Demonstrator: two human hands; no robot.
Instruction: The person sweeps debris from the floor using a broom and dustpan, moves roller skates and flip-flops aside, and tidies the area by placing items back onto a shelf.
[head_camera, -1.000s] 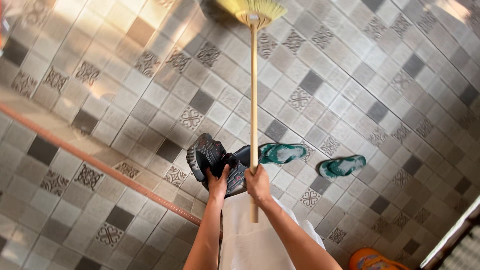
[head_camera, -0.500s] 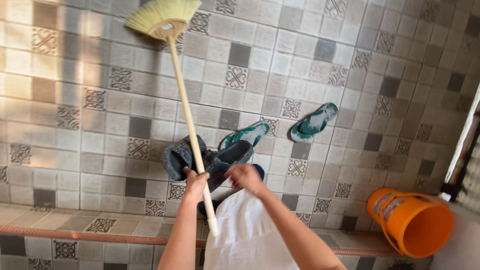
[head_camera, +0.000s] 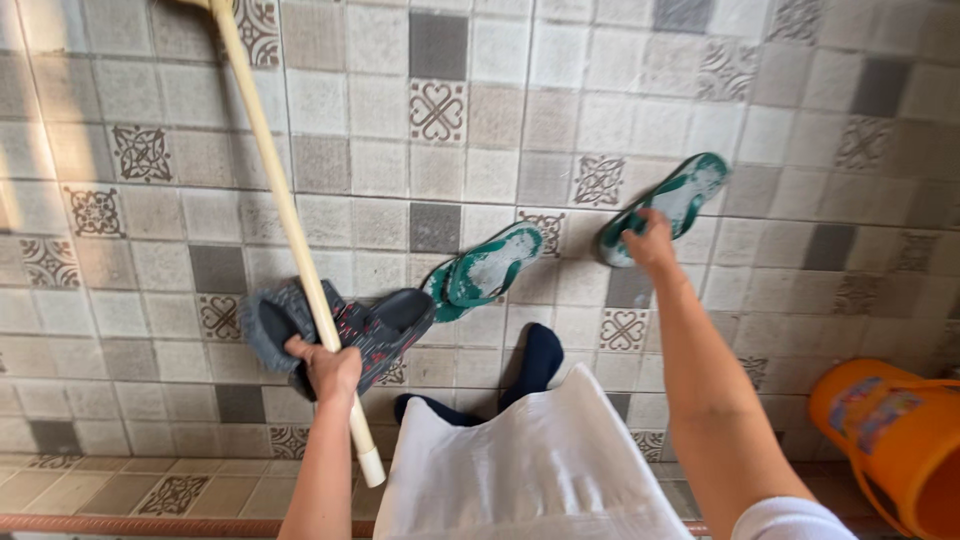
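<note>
My left hand (head_camera: 325, 368) is closed around the pale wooden broom handle (head_camera: 278, 195) near its lower end. It also presses a pair of dark sandals (head_camera: 385, 328) against the handle. The handle slants up to the top left, where the broom head is out of view. My right hand (head_camera: 648, 240) is stretched forward, fingers curled on the heel end of a green flip-flop (head_camera: 688, 192) lying on the tiled floor. A second green flip-flop (head_camera: 492, 265) lies between my hands, beside the dark sandals.
An orange plastic bucket (head_camera: 890, 430) stands at the lower right. My white garment (head_camera: 520, 470) and my dark-socked feet (head_camera: 540, 358) fill the bottom centre. A step edge with a reddish strip (head_camera: 150, 523) runs along the bottom left.
My right hand left the broom handle and reached out to the far green flip-flop. My left hand took over the handle while keeping the dark sandals. The view tilted down and the broom head went out of frame.
</note>
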